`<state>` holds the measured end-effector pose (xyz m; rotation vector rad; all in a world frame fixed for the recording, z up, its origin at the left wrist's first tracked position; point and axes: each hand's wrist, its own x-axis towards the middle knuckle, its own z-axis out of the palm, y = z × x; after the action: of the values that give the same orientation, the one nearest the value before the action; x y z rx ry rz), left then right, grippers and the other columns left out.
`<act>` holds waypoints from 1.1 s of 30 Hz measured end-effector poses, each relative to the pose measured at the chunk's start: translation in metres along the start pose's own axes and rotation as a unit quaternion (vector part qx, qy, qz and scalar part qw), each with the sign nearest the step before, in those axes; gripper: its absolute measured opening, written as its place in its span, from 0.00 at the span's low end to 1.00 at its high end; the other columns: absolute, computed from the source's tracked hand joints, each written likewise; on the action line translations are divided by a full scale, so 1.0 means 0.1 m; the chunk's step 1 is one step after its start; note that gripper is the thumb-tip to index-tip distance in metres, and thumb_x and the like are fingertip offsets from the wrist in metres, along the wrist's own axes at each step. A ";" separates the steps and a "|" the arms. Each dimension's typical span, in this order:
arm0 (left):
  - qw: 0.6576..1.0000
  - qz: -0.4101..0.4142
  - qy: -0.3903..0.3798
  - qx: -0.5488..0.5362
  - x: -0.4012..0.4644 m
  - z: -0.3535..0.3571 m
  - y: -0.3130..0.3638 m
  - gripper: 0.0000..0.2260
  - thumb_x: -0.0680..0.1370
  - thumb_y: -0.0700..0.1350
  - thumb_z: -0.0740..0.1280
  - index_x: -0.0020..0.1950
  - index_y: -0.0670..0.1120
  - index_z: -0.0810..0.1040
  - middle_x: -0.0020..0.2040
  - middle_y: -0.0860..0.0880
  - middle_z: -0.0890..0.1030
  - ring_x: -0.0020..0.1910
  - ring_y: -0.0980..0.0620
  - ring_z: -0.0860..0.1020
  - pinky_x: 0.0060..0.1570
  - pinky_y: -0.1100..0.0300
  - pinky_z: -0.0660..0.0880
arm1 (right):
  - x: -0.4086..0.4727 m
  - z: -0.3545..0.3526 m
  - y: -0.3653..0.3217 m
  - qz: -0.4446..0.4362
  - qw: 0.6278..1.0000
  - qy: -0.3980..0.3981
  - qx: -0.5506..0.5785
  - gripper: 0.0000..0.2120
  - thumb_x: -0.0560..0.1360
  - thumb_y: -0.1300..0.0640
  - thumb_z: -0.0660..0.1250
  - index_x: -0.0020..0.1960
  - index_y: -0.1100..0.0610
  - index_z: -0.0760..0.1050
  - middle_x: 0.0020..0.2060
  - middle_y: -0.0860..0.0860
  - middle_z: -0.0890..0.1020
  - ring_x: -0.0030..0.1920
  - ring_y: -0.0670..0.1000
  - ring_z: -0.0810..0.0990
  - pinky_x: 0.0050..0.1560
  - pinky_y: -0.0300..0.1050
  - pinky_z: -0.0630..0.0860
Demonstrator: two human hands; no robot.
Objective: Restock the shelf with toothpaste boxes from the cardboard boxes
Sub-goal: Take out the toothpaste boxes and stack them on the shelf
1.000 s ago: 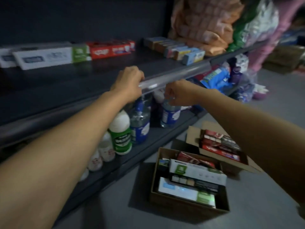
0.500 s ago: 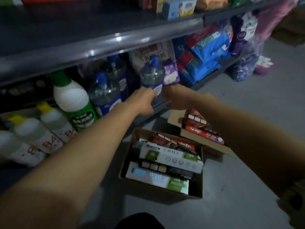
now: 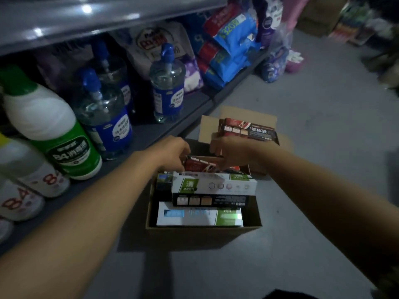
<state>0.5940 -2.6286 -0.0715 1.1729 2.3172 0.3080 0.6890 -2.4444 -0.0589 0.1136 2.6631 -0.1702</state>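
Both hands reach down over the near cardboard box (image 3: 203, 230), which sits open on the grey floor (image 3: 313, 147) just in front of the bottom shelf (image 3: 164, 130). The left hand (image 3: 170, 151) has its fingers curled down at the left end of a red toothpaste box (image 3: 198, 165) lying at the far side of this carton, and the right hand (image 3: 234, 153) curls in at that box's right end; the fingertips are hidden, so it cannot be told for sure whether either hand actually grips the red box or only touches it. Nearer the camera in the same carton lie a white and green toothpaste box (image 3: 213, 185) on top, a black toothpaste box (image 3: 210, 200) just below it, and another white toothpaste box (image 3: 199, 214) with a green end, closest to the near wall. A second cardboard box (image 3: 248, 115) stands just behind the first, partly hidden by the right hand, with dark red and black toothpaste boxes (image 3: 248, 129) inside. On the bottom shelf stand clear bottles with blue caps (image 3: 167, 83), a white bottle with a green label (image 3: 54, 130) and smaller white bottles (image 3: 28, 169) at the left. Blue and red packets (image 3: 228, 44) are stacked further along the shelf. The edge of the shelf above (image 3: 86, 16) runs across the top.
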 end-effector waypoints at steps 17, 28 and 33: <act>0.989 -0.061 -0.109 -0.077 0.28 0.22 0.07 0.25 0.72 0.42 0.73 0.68 0.48 0.72 0.61 0.52 0.78 0.59 0.55 0.76 0.63 0.52 0.72 | 0.03 0.42 0.49 -0.033 0.971 -0.196 0.134 0.25 0.69 0.51 0.74 0.64 0.52 0.73 0.58 0.49 0.78 0.57 0.51 0.78 0.56 0.49 0.77; 0.990 -0.073 -0.089 -0.083 0.02 0.04 -0.02 0.22 0.73 0.52 0.72 0.66 0.50 0.74 0.61 0.53 0.78 0.58 0.56 0.77 0.64 0.51 0.72 | -0.04 0.22 0.52 -0.039 0.961 -0.203 0.186 0.17 0.71 0.48 0.72 0.57 0.53 0.78 0.55 0.49 0.80 0.54 0.51 0.80 0.57 0.49 0.76; 0.989 -0.084 -0.046 -0.116 -0.25 -0.30 -0.13 0.27 0.71 0.54 0.74 0.68 0.48 0.74 0.61 0.51 0.79 0.58 0.56 0.78 0.64 0.54 0.72 | -0.15 -0.26 0.43 -0.048 0.959 -0.176 0.217 0.17 0.72 0.49 0.71 0.57 0.57 0.79 0.53 0.52 0.83 0.52 0.52 0.82 0.54 0.46 0.78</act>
<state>0.5814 -2.6552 -0.0433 0.8547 2.2135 0.4397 0.6955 -2.3993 -0.0332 0.0835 2.2373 -0.7366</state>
